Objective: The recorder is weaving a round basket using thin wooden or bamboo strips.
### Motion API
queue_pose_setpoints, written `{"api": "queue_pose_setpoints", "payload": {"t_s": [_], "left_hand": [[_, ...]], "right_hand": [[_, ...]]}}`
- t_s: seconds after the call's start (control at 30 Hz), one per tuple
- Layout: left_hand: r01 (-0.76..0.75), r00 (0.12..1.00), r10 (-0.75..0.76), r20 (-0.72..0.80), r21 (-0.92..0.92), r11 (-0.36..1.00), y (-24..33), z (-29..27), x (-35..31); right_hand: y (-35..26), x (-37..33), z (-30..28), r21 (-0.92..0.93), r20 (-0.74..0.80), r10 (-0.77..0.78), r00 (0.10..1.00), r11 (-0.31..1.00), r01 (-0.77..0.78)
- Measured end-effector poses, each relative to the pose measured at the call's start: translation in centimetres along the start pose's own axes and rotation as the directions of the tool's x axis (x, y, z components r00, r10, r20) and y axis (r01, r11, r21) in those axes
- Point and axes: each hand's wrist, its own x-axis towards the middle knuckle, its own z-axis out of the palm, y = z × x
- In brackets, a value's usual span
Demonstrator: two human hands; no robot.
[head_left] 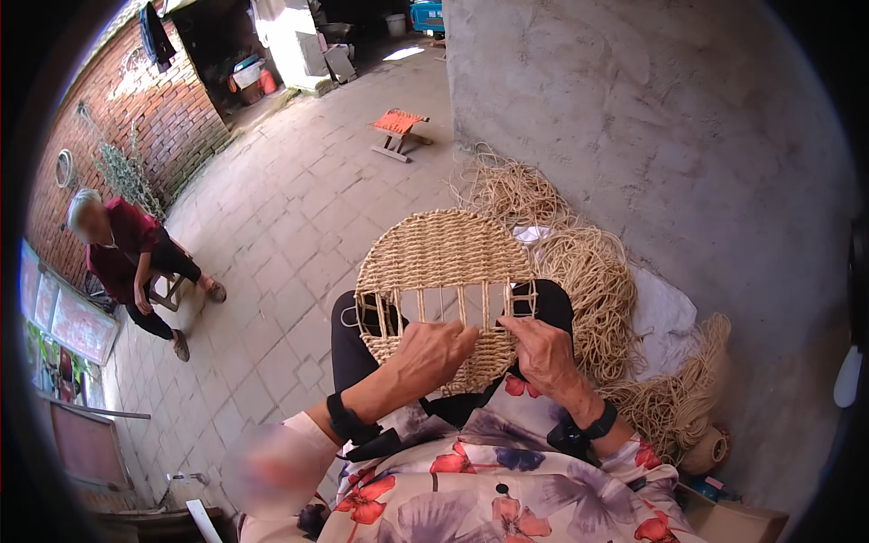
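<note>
A rounded woven straw panel [445, 253] on a wire frame lies across my lap. Its far part is densely woven, and so is a smaller near part. Between them runs an open band crossed by several straw-wrapped bars. My left hand [436, 351] is closed over the near woven part, fingertips at the edge of the open band; the hand itself hides what is under it. Pinched at the right side of that same edge, my right hand [546, 353] has its thumb and index finger on the straw. Any loose cord end between the fingers is too small to tell.
Tangled heaps of straw cord [584, 281] lie to the right along the grey wall [652, 118], beside a white sack [661, 317]. An orange-topped folding stool [398, 125] stands ahead. Another person [136, 249] sits at the left near a brick wall [154, 100].
</note>
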Motion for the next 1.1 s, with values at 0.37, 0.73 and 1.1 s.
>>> {"api": "queue_pose_setpoints", "payload": {"t_s": [0.37, 0.73, 1.1], "left_hand": [[0.472, 0.881, -0.445, 0.16, -0.344, 0.811, -5.6, -1.9, -3.1], [0.545, 0.835, -0.455, 0.309, -0.579, 0.606, -3.6, -6.0, -4.3], [0.346, 0.921, -0.39, 0.027, -0.518, 0.782, -4.7, -1.3, -1.9]], "right_hand": [[-2.6, 0.6, 0.0, -0.103, 0.051, 0.204, 0.978, 0.975, -0.198], [-7.0, 5.0, 3.9, 0.369, 0.086, -0.095, 0.992, 0.928, 0.057], [-4.7, 4.1, 1.8, -0.002, 0.016, 0.184, 0.983, 0.983, -0.184]]}}
